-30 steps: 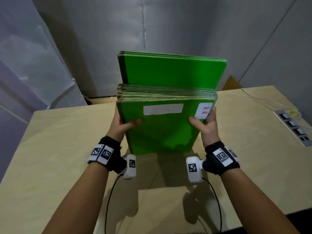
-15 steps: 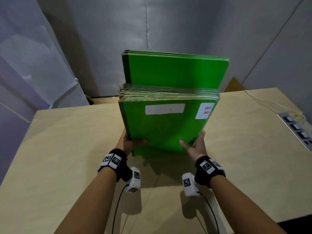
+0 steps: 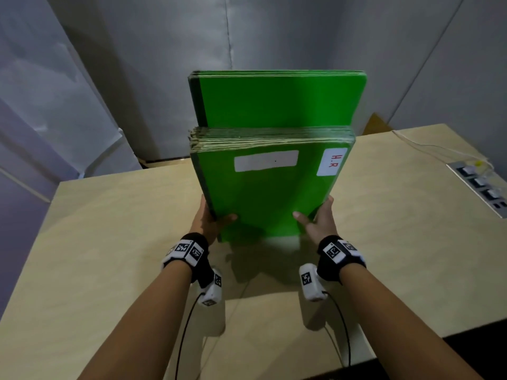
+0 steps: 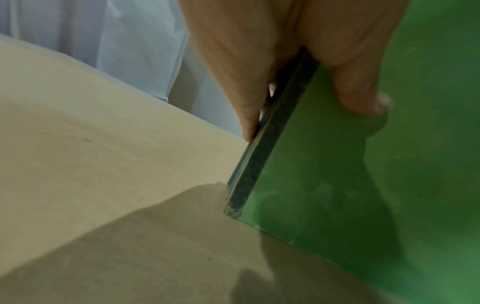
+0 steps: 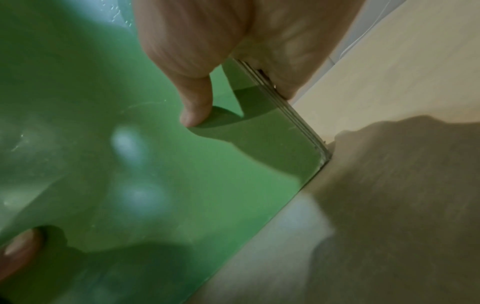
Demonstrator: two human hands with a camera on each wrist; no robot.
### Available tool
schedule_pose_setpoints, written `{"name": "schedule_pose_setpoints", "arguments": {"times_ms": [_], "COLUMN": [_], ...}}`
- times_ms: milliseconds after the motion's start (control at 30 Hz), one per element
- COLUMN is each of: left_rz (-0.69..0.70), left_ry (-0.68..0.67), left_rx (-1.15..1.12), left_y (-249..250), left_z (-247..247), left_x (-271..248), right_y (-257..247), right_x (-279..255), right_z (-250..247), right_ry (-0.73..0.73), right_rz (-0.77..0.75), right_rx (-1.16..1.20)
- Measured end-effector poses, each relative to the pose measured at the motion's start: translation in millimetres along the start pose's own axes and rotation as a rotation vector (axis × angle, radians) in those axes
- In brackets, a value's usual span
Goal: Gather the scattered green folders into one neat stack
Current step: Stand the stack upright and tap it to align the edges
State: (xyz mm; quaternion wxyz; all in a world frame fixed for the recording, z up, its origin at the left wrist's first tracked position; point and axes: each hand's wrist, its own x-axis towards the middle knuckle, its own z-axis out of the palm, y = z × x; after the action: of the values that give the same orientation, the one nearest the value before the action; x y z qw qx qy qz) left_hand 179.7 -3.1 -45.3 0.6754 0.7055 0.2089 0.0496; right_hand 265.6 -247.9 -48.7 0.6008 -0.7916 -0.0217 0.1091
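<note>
1. Left hand (image 3: pixel 208 219): clamped on the lower left edge of the front bundle of green folders (image 3: pixel 270 193), thumb laid across the front cover, fingers hidden behind the stack.
2. Right hand (image 3: pixel 318 219): clamped on the lower right edge of the same bundle, thumb on the cover, fingers wrapped round the back.
3. Seen from the left wrist: thumb (image 4: pixel 363 96) pressed flat on the green cover, fingers (image 4: pixel 233 72) along the far side of the dark stacked edge, bottom corner of the bundle touching the table (image 4: pixel 103 164).
4. Seen from the right wrist: thumb (image 5: pixel 197 107) on the glossy cover, layered folder edges pinched against the palm, lower right corner meeting the tabletop.
5. Held upright on its bottom edge, near the middle of the light wooden table, top leaning slightly away.
6. Front cover: blank white label (image 3: pixel 266 160) near the top, smaller white label (image 3: pixel 332 161) at the top right with red letters "H.R".
7. Behind, standing taller: second group of green folders (image 3: pixel 279 101), top edges higher than the front bundle.
8. Right edge of the table: power strip (image 3: pixel 480 187) with a white cable (image 3: pixel 411 141) running to it.
9. Backdrop: grey fabric wall (image 3: pixel 274 34).
</note>
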Motion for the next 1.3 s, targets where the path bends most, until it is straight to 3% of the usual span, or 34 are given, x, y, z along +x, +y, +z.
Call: {"name": "schedule_pose_setpoints", "arguments": {"times_ms": [100, 233, 333, 500, 633, 966, 1166, 1300], "left_rz": [0.043, -0.005, -0.091, -0.338, -0.447, -0.538, -0.591, -0.617], "left_ry": [0.112, 0.216, 0.173, 0.0, -0.115, -0.253, -0.21, -0.137], "left_rx": [0.182, 0.308, 0.425, 0.5, 0.514, 0.507, 0.419, 0.53], "left_y": [6, 17, 33, 60, 50, 21, 29, 24], "left_z": [5, 23, 56, 138, 201, 302, 322, 327], "left_x": [-2, 4, 9, 23, 47, 84, 85, 84], "right_y": [-2, -12, -21, -20, -3, 35, 31, 30], "right_x": [7, 23, 42, 88, 106, 153, 167, 170], "right_z": [1, -14, -53, -142, -197, -264, -276, -278], "right_ry": [0.014, 0.031, 0.007, -0.068, -0.077, -0.145, -0.157, -0.184], "right_rz": [-0.001, 0.054, 0.101, 0.398, 0.57, 0.65, 0.636, 0.647], "right_rx": [-0.029, -0.095, -0.209, -0.326, -0.514, -0.729, -0.788, -0.807]}}
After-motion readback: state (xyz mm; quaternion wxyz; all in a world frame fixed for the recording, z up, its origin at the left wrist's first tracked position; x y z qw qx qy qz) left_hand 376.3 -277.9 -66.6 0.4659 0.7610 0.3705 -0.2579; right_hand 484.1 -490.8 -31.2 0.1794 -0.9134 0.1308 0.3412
